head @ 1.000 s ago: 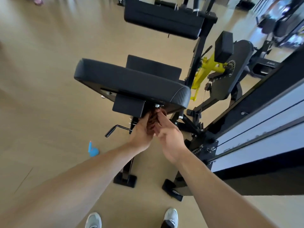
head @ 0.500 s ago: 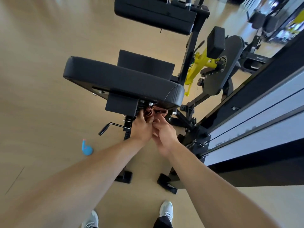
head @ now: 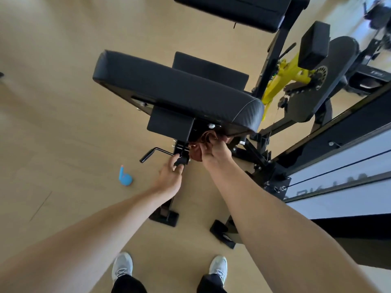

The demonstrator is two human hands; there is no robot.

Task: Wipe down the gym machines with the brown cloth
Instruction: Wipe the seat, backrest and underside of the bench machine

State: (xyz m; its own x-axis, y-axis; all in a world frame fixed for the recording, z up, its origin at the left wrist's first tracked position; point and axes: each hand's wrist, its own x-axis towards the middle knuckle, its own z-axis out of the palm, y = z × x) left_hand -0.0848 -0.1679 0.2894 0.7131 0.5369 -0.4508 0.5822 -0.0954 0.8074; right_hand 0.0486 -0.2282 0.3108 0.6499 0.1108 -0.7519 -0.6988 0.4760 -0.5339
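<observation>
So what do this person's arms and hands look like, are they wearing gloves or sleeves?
No gloves and no sleeves in view. Both forearms are bare right up to the picture's lower edge, and the left hand and right hand are bare too. I can make out no watch, ring or wristband. Lower down, the person wears dark trousers and pale grey lace-up trainers.

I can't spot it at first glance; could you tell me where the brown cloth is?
In the head view, the brown cloth is near centre, gripped by the right hand under the black seat pad.

A pale tan wooden floor (head: pixel 63 85) filled the brightly lit room, with a small blue object (head: pixel 125 178) lying on it.
</observation>
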